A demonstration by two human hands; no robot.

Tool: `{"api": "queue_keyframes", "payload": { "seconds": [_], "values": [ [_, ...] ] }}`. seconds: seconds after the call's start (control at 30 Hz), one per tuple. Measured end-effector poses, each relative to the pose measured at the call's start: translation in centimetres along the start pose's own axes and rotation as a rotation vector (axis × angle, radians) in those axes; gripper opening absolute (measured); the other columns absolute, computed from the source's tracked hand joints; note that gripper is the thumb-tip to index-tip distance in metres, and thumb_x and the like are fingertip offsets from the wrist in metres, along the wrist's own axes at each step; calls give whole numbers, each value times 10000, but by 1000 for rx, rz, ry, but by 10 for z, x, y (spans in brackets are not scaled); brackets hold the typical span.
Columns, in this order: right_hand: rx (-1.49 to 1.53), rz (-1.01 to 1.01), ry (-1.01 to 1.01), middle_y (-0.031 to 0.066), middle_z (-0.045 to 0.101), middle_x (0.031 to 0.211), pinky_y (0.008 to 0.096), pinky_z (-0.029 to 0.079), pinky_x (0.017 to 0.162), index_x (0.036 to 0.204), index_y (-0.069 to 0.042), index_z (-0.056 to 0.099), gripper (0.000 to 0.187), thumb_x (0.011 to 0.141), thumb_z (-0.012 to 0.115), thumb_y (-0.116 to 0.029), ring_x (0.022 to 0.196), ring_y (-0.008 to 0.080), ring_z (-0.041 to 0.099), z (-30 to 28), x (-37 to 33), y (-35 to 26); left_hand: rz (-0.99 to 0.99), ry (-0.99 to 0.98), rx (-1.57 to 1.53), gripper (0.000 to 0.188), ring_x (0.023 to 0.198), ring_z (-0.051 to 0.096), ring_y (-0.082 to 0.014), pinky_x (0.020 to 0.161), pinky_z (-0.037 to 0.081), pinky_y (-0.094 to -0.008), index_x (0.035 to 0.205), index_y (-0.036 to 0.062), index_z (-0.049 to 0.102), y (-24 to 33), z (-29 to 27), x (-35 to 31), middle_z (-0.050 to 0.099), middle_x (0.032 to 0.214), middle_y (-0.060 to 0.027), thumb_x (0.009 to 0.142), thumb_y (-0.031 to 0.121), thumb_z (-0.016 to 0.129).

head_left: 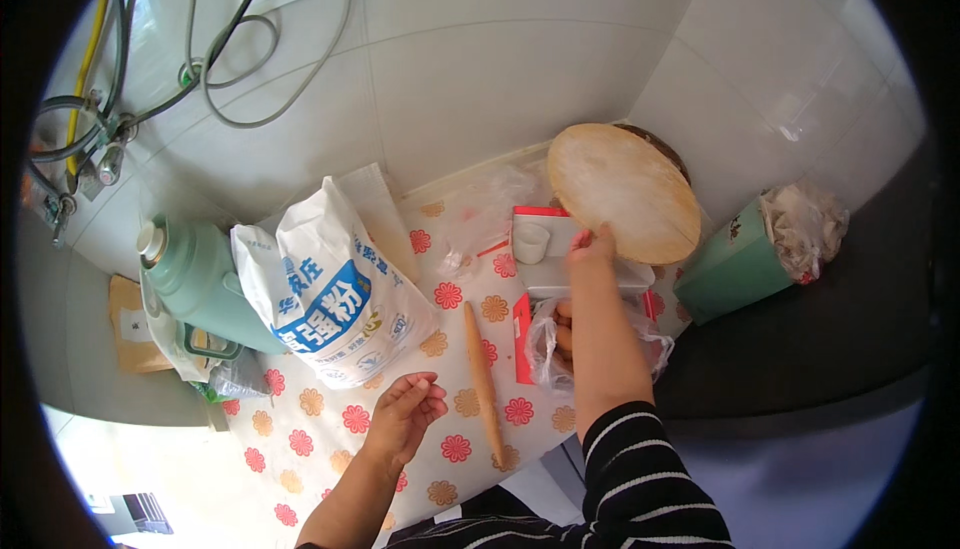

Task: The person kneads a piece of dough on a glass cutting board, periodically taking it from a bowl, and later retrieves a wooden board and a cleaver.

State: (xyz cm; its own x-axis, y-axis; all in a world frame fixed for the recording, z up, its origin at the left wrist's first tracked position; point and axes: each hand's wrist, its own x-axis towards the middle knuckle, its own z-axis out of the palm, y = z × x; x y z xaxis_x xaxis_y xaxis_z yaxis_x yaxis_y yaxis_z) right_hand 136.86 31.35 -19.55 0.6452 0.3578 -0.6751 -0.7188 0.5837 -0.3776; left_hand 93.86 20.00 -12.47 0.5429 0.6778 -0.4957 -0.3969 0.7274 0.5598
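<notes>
A pale round wooden board point(625, 194) leans tilted near the wall corner. At its lower left edge, the fingers of my right hand point(592, 247) are closed on the rim; the fingertips are partly hidden. My left hand point(405, 414) hovers over the table with loosely curled fingers and nothing visible in them. Beside it lies a slim wooden rolling pin point(483, 384). Left of that stands a white flour bag point(345, 294) with blue print. Below my right forearm, a clear plastic bag point(545, 344) holds brown roundish items, partly covered by the arm.
A small white cup point(530, 242) stands in a red-and-white box point(545, 274). A green thermos point(200, 279) is at the left, a green bin point(730, 264) with a bag liner at the right. Crumpled plastic point(490, 209) lies behind on the flower-patterned tablecloth point(330, 419). Cables point(280, 114) hang along the wall.
</notes>
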Motion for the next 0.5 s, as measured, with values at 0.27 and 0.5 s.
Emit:
{"api": "queue_keyframes", "payload": {
  "seconds": [0.27, 0.5],
  "values": [
    [-45, -183, -164, 63, 609, 793, 202, 509, 465, 975, -39, 552, 256, 880, 658, -253, 584, 139, 579, 27, 40, -58, 53, 57, -50, 195, 778, 630, -173, 785, 505, -308, 1109, 19, 587, 2, -15, -39, 660, 902, -81, 963, 144, 555],
    [-309, -573, -122, 65, 603, 777, 212, 464, 487, 927, -35, 549, 135, 833, 634, -81, 579, 133, 570, 32, -99, -59, 136, 31, -104, 197, 776, 633, -174, 789, 503, -306, 1117, 29, 588, -8, -54, -88, 672, 904, -89, 963, 147, 557]
  ]
}}
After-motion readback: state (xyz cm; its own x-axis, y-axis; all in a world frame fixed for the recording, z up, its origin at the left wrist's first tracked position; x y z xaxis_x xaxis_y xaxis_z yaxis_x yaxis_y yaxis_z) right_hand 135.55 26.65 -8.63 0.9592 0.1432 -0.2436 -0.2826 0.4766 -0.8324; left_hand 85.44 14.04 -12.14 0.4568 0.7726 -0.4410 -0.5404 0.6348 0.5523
